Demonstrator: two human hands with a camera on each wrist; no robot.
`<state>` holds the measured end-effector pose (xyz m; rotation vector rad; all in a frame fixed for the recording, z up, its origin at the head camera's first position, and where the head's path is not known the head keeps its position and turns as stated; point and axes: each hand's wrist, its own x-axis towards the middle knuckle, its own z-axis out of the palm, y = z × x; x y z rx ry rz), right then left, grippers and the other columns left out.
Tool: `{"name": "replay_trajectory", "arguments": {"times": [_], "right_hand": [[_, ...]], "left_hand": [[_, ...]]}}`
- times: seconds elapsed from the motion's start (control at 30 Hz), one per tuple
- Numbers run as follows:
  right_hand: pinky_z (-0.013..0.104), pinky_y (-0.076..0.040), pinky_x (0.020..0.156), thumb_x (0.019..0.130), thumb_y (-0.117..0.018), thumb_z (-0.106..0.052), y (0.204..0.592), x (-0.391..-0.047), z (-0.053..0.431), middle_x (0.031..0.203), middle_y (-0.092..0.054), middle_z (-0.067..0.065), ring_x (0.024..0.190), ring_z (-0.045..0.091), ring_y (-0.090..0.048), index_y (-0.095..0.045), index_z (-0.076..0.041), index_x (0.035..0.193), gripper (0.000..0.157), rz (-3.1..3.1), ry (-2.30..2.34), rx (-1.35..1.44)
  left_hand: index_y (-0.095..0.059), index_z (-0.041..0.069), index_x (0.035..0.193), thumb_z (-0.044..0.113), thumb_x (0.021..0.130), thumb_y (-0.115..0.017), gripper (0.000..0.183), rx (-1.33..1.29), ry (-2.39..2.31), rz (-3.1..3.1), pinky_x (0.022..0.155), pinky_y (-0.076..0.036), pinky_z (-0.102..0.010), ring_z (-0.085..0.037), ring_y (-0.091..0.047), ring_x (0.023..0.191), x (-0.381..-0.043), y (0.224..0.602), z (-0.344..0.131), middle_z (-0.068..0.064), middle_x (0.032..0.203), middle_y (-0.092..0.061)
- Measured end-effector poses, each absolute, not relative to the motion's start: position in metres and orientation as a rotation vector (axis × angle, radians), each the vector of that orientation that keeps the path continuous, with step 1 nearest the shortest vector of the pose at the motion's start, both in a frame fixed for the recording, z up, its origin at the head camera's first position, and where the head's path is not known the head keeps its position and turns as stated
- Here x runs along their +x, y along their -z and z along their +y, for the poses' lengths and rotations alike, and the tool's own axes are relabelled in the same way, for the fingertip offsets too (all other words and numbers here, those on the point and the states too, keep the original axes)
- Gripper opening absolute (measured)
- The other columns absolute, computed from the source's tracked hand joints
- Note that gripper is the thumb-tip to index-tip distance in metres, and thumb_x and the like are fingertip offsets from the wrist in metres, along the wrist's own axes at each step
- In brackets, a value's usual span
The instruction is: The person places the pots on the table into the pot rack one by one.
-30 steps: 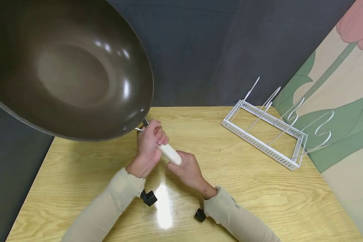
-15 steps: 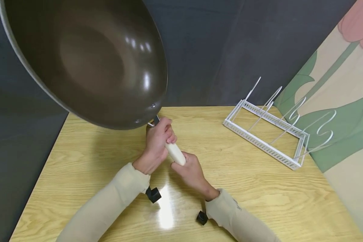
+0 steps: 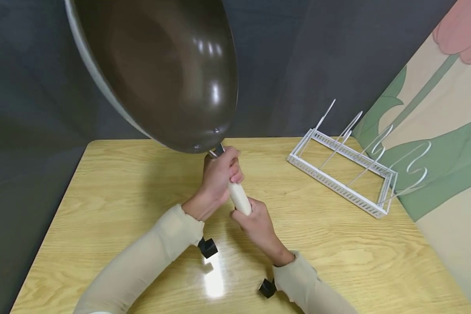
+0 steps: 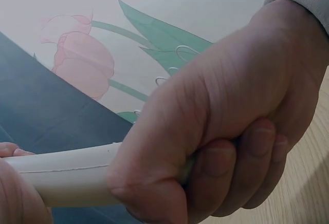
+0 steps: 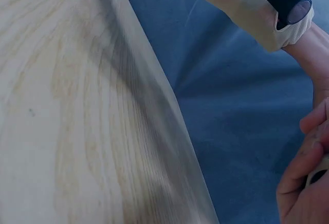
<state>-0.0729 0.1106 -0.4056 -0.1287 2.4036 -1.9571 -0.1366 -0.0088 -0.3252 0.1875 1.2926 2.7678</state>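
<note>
A large wok [image 3: 168,78] with a dark brown inside is held above the table, tilted with its open side facing right, its top cut off by the head view's edge. My left hand [image 3: 220,174] grips the cream handle [image 3: 240,199] close to the pan, its fingers curled round it in the left wrist view too. At the handle's end, my right hand [image 3: 258,222] holds on with thumb and fingers. In the right wrist view only part of that right hand [image 5: 306,183] appears, at the edge.
A white wire rack [image 3: 339,185] with curved dividers stands at the back right of the wooden table [image 3: 337,261]. Behind the table hangs a dark cloth [image 3: 274,65], and a tulip-patterned cloth [image 3: 447,174] covers the right side.
The wok has swung to the right and turned further on edge, showing more of its outer rim. Both hands have shifted slightly right with the handle, keeping their grip.
</note>
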Motion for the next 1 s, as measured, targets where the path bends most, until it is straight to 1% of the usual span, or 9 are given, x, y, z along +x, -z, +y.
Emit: {"name": "replay_trajectory", "arguments": {"times": [0.27,0.43,0.63,1.0], "right_hand": [[0.024,-0.032,0.041,0.082,-0.067,-0.004,0.4,-0.07,0.122,0.054,-0.043,-0.002,0.046,0.011,-0.039,-0.057,-0.006,0.073,0.013,2.337,2.032,-0.035],[0.023,-0.031,0.041,0.082,-0.065,-0.003,0.401,-0.069,0.125,0.053,-0.043,-0.002,0.045,0.011,-0.038,-0.057,-0.005,0.074,0.013,2.283,2.071,0.001],[0.023,-0.032,0.041,0.082,-0.064,-0.002,0.403,-0.067,0.127,0.054,-0.044,0.0,0.045,0.01,-0.039,-0.057,-0.004,0.076,0.009,2.244,2.103,0.034],[0.022,-0.029,0.04,0.084,-0.062,0.0,0.404,-0.065,0.136,0.053,-0.042,0.0,0.043,0.009,-0.037,-0.056,-0.001,0.079,0.008,2.181,2.173,0.048]], "left_hand": [[-0.039,0.017,0.059,0.003,0.088,-0.056,0.037,0.153,-2.736,1.323,0.042,-0.028,-0.02,-0.006,-0.033,0.04,-0.143,0.318,0.011,0.003,0.049,-0.032],[-0.039,0.015,0.061,0.002,0.087,-0.057,0.035,0.111,-2.709,1.335,0.041,-0.027,-0.019,-0.006,-0.032,0.04,-0.146,0.318,0.019,0.003,0.049,-0.032],[-0.041,0.016,0.061,0.003,0.089,-0.058,0.035,0.136,-2.679,1.38,0.041,-0.029,-0.02,-0.007,-0.032,0.041,-0.147,0.32,0.023,0.002,0.048,-0.033],[-0.039,0.015,0.06,0.002,0.088,-0.057,0.036,0.179,-2.681,1.376,0.042,-0.029,-0.021,-0.008,-0.032,0.041,-0.148,0.32,0.035,0.002,0.048,-0.032]]}}
